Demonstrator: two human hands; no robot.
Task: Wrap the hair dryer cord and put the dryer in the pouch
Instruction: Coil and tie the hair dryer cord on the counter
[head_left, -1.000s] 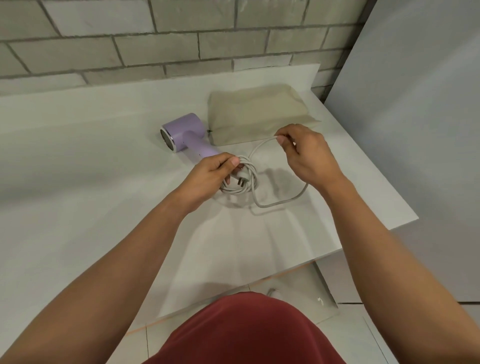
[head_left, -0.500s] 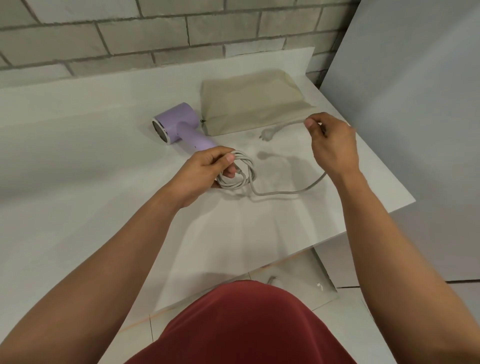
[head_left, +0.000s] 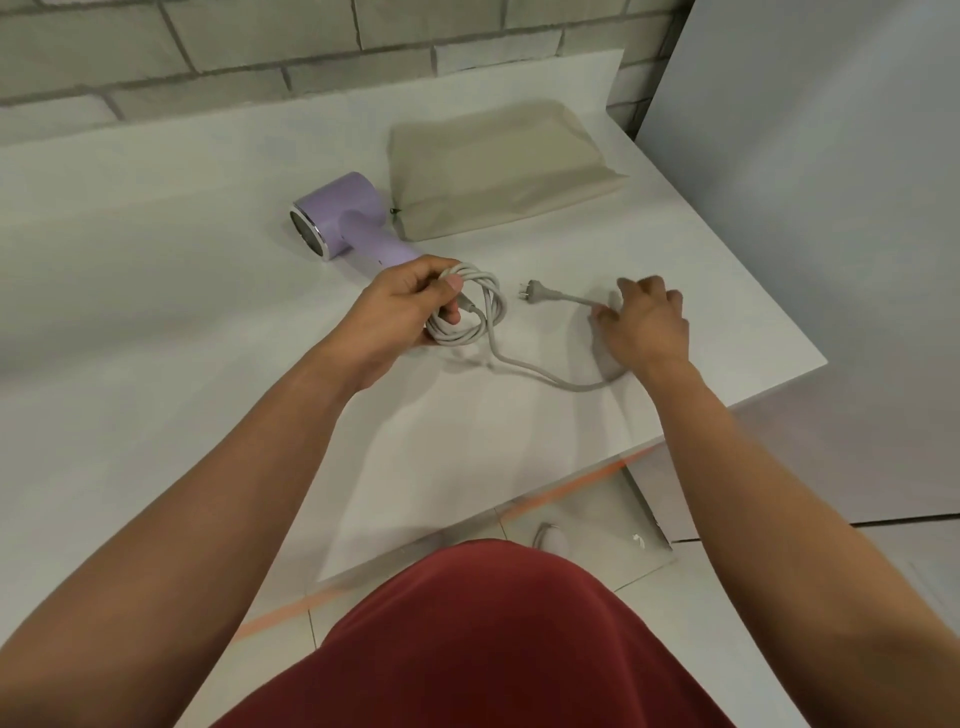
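Lilac hair dryer (head_left: 345, 218) beside flat beige pouch (head_left: 498, 166). Left hand (head_left: 405, 312) fingers (head_left: 423, 273) curled round coiled grey cord (head_left: 487, 312). Right hand (head_left: 647, 325) touched cord near plug (head_left: 525, 297); pinch unclear.

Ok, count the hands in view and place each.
2. The left hand grips the coiled cord beside the dryer; the right hand is over the cord's loose end, beside the plug.

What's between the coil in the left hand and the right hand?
In the head view, the plug lies on the white table there, prongs toward the coil held in the left hand; its cord runs on to the right hand.
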